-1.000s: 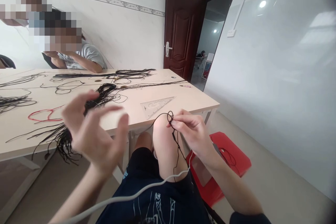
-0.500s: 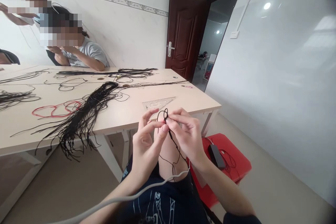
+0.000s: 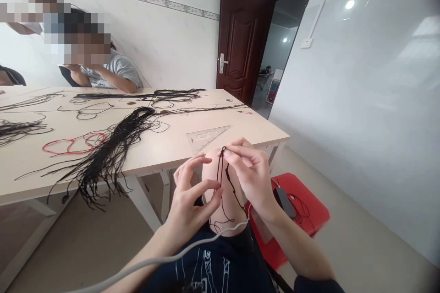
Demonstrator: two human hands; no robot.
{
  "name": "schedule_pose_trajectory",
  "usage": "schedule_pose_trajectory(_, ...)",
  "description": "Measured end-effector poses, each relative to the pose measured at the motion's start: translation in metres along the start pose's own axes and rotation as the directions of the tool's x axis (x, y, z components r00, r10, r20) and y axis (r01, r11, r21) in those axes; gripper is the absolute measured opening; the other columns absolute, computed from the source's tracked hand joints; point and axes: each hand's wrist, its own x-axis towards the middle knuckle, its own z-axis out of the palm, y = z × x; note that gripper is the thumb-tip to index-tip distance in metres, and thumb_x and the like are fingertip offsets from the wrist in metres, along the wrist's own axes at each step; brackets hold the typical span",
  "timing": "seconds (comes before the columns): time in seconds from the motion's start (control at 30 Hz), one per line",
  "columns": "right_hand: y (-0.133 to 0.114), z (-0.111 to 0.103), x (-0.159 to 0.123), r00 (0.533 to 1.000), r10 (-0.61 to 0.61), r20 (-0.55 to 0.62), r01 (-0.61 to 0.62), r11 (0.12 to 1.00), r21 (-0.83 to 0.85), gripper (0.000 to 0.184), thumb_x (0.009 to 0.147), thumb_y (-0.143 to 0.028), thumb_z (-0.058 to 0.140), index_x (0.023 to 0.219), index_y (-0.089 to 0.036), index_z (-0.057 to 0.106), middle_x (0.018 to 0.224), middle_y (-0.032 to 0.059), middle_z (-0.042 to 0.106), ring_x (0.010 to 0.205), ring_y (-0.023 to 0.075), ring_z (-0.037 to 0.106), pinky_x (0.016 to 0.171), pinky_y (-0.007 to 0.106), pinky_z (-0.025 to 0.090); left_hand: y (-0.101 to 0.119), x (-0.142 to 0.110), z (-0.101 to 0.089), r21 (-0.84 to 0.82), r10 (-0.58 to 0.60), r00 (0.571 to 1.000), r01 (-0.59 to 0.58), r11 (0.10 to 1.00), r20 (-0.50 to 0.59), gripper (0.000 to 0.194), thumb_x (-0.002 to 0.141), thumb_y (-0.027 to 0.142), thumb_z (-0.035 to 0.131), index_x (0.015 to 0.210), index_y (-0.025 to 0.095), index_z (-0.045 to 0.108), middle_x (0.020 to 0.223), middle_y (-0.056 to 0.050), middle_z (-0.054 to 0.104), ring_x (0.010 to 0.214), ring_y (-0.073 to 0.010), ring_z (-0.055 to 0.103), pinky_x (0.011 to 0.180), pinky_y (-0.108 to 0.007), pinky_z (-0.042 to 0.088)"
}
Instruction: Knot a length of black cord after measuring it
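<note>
A thin black cord hangs between my hands above my knee, with small knots along one strand. Thumb and fingertips of my right hand pinch it at the top, where it makes a small loop. Lower down and to the left, my left hand pinches two strands running down from that loop, its other fingers curled loosely. Loose ends of the cord drop onto my lap.
On the table lie a bundle of black cords, a red cord and a clear set square. A red stool on my right carries a black box. A grey cable crosses my lap. Co-workers sit across the table.
My left hand has moved down and away from my right, drawing two strands out straight. The open loop at my right fingertips has become smaller.
</note>
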Motion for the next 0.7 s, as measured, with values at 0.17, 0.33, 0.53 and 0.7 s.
schedule_pose_trajectory(0.17,0.0,-0.002,0.001,0.996,-0.089,0.027,0.092,0.988,-0.124,0.012,0.078,-0.019,0.056,0.072,-0.018,0.067,0.075,0.0015,0.058,0.076,0.0132,0.056,0.068,0.025,0.048,0.003,0.015,-0.016,-0.315,-0.208,0.973,0.166,0.934,-0.104,0.023,0.088,0.028,0.039,0.082,0.022,0.06,0.09,-0.004,0.052,0.09,-0.0179,0.051,0.079,-0.033,0.043)
schedule_pose_trajectory(0.33,-0.007,-0.001,-0.002,0.983,-0.156,0.094,0.176,0.947,-0.269,0.015,0.079,-0.017,0.053,0.077,-0.019,0.068,0.075,0.0017,0.057,0.072,0.0127,0.055,0.066,0.026,0.048,0.014,0.034,-0.008,-0.28,-0.241,0.97,0.225,0.933,-0.022,0.005,0.082,0.026,0.052,0.082,0.021,0.054,0.076,-0.001,0.054,0.072,-0.0133,0.052,0.063,-0.025,0.043)
schedule_pose_trajectory(0.53,-0.013,-0.003,-0.006,0.967,-0.223,0.126,0.255,0.895,-0.366,0.016,0.081,-0.015,0.05,0.077,-0.016,0.066,0.071,0.0016,0.054,0.067,0.0122,0.053,0.061,0.025,0.045,0.008,0.033,0.003,0.162,0.132,0.965,-0.096,0.982,-0.228,0.011,0.079,0.01,0.049,0.081,0.02,0.051,0.078,-0.002,0.056,0.071,-0.0141,0.053,0.067,-0.028,0.042)
schedule_pose_trajectory(0.7,-0.018,-0.006,-0.007,0.962,-0.237,0.138,0.273,0.881,-0.387,0.014,0.079,-0.013,0.052,0.076,-0.016,0.065,0.07,0.0013,0.054,0.067,0.0122,0.053,0.061,0.025,0.044,-0.003,0.041,-0.008,0.502,0.45,0.864,-0.291,0.814,-0.227,0.017,0.073,0.006,0.052,0.077,0.022,0.052,0.075,0.0,0.059,0.065,-0.0145,0.055,0.081,-0.036,0.037)
